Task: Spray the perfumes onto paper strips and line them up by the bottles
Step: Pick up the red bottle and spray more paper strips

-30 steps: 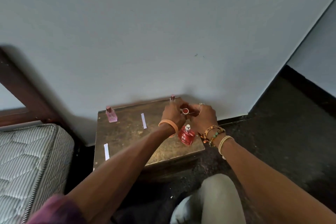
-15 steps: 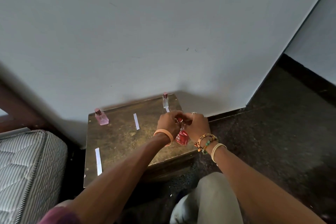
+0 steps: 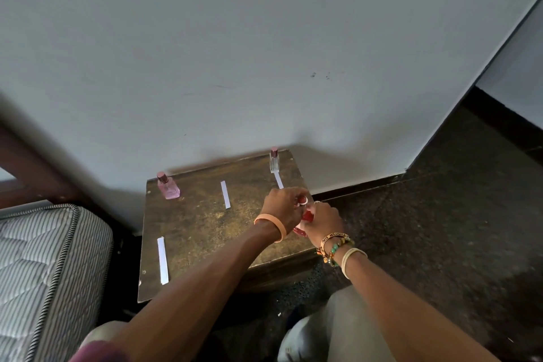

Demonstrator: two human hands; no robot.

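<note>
Worn brown tabletop (image 3: pixel 205 229) under grey wall. Right hand (image 3: pixel 321 222) wraps red bottle (image 3: pixel 308 216); left hand (image 3: pixel 283 206) pinches cap (image 3: pixel 303 200), probably. Judge bottle small, rigid, slick, breakable: hold body, not neck. Paper strip (image 3: pixel 278 181) just beyond left hand.

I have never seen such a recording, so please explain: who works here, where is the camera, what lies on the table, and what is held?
There is no machine: a person works with two bare hands. The pictures come from one camera worn on the head, looking down. On the low brown wooden table stand a pink glass perfume bottle and a clear glass bottle with a dark pink cap; three white paper strips lie flat. The right hand grips a red perfume bottle; the left hand pinches what seems to be its red cap.
</note>
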